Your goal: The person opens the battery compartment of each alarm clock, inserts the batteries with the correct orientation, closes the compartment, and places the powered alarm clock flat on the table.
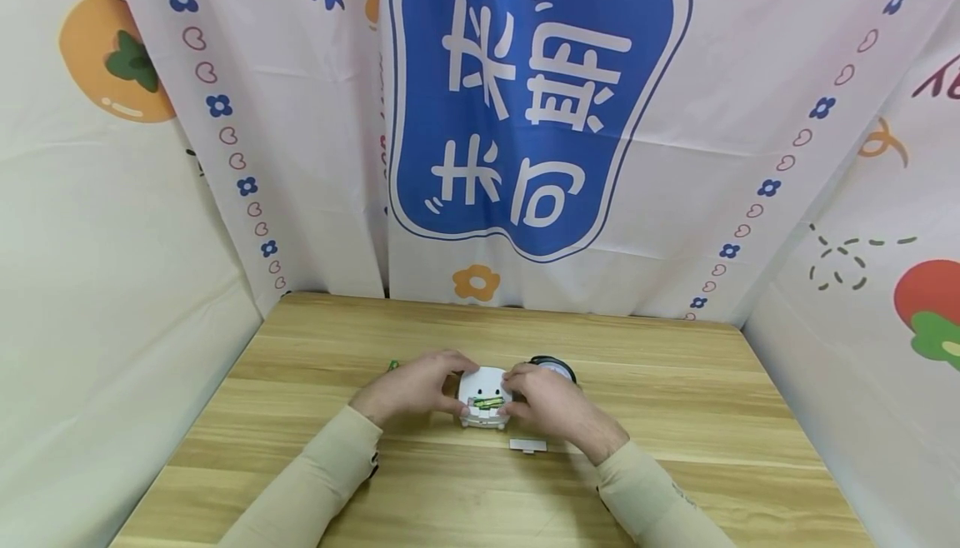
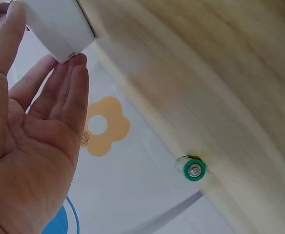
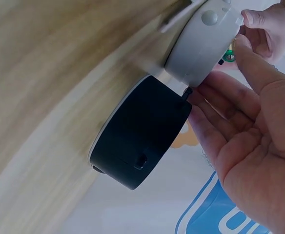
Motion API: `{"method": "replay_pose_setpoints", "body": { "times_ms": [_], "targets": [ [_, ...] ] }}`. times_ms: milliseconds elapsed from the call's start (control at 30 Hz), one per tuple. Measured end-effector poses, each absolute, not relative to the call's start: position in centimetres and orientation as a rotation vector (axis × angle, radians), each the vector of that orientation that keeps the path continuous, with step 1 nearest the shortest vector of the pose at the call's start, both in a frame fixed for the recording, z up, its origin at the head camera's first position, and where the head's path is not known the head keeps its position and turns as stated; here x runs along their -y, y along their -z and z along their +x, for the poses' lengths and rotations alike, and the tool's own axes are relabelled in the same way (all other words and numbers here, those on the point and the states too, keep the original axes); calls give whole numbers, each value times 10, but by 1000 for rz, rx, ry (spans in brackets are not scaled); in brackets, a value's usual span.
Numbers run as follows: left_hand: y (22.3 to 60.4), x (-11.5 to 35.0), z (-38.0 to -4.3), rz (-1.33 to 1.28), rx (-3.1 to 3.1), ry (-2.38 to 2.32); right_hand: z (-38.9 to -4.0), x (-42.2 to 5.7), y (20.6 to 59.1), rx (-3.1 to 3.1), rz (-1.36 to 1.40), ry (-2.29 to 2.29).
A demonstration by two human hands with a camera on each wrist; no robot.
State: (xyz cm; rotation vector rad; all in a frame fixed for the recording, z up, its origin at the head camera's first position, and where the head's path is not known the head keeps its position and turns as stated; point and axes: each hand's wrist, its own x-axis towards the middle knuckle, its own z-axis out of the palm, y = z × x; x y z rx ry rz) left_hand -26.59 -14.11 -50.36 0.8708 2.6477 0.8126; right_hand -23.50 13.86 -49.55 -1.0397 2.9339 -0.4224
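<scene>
A small white device (image 1: pixel 486 377) with two dark dots stands on the wooden table, its battery slot facing up. Inside the slot lies a green battery (image 1: pixel 489 404). My left hand (image 1: pixel 420 383) holds the device's left side, thumb near the slot and fingers at the far edge. On the opposite side, my right hand (image 1: pixel 551 402) grips it the same way, its thumb close to the battery. The right wrist view shows a rounded foot on the white casing (image 3: pixel 193 46). A flat white battery cover (image 1: pixel 528 445) lies just in front of the right hand.
Right behind the right hand sits a round, black-sided object (image 3: pixel 137 131) with a pale rim. Another green battery (image 2: pixel 194 168) lies on the table beyond the left hand. Printed cloth (image 1: pixel 480 281) hangs along the table's back edge, with more cloth at both sides.
</scene>
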Motion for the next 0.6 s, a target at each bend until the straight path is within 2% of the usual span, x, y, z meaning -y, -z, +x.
{"method": "replay_pose_setpoints", "body": {
  "times_ms": [600],
  "targets": [
    [501,137,-261,890,-2675,-750,-238,-133,497,-2995,-1014,404]
  ]
}}
